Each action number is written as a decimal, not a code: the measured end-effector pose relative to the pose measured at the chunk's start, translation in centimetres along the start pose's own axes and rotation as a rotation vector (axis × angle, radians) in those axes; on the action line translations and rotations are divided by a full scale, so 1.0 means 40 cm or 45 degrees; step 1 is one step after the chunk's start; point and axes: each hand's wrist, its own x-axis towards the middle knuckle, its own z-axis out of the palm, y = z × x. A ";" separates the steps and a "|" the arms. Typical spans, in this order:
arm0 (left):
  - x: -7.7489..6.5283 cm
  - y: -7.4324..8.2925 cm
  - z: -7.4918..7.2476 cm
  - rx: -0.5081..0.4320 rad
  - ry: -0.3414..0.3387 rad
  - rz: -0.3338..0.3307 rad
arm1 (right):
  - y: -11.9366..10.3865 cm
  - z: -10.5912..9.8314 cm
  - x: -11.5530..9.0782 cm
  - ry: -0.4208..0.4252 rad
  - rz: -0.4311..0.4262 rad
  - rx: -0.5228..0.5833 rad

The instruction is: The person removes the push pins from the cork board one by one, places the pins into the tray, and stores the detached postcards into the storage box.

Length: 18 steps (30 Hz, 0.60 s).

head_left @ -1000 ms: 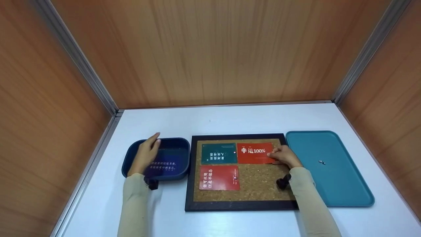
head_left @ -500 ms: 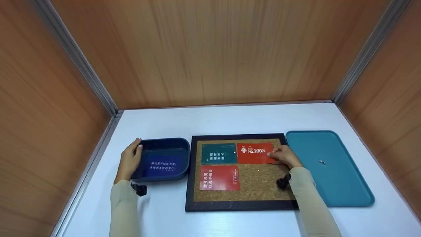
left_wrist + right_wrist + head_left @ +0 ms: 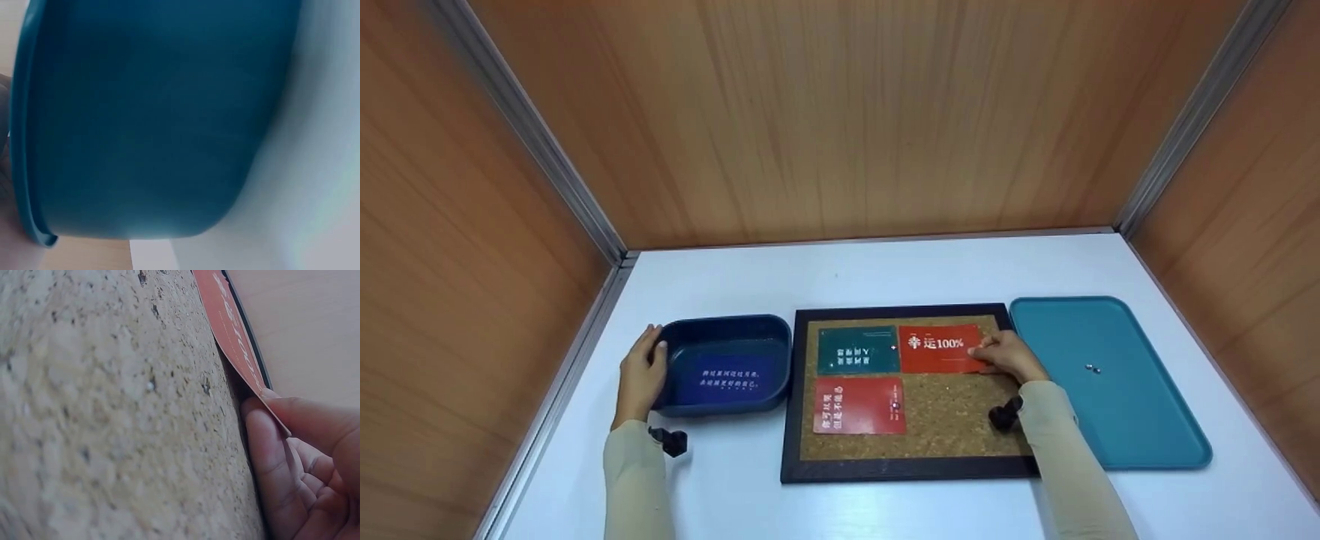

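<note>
In the head view my right hand [image 3: 1011,355] pinches the right end of a red card [image 3: 936,347] on a framed corkboard [image 3: 945,427]. The right wrist view shows thumb and fingers on either side of the red card [image 3: 233,329], its held corner lifted off the cork [image 3: 124,416]. My left hand [image 3: 639,384] is at the left rim of a dark blue bin [image 3: 735,321], fingers relaxed and mostly straight. The bin's outer wall [image 3: 146,124] fills most of the left wrist view; the hand is mostly hidden there. Inside the bin lies a dark blue card [image 3: 727,379] with white writing.
A green card [image 3: 856,360] and a pinkish-red card [image 3: 855,416] lie on the board, left of the held card. A teal tray [image 3: 1140,427] stands to the right, with small shiny pieces [image 3: 1092,368] on it. Wooden panels [image 3: 840,135] enclose the white table [image 3: 735,281].
My left hand has moved from above the blue bin leftward to its left rim, uncovering more of the card inside. The right hand keeps its pinch on the red card in the same spot.
</note>
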 end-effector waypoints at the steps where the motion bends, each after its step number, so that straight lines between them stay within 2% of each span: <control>1: -0.001 -0.004 -0.001 0.000 0.004 -0.001 | 0.000 0.000 -0.001 -0.003 0.000 -0.007; 8: -0.006 -0.035 -0.001 -0.006 0.046 -0.016 | -0.001 -0.002 -0.003 -0.002 -0.018 -0.034; 14: -0.018 -0.055 0.007 -0.030 0.059 -0.120 | 0.000 -0.001 -0.003 0.005 -0.011 -0.022; 18: -0.023 -0.063 0.013 -0.079 0.115 -0.172 | 0.002 0.003 -0.001 0.005 -0.008 -0.024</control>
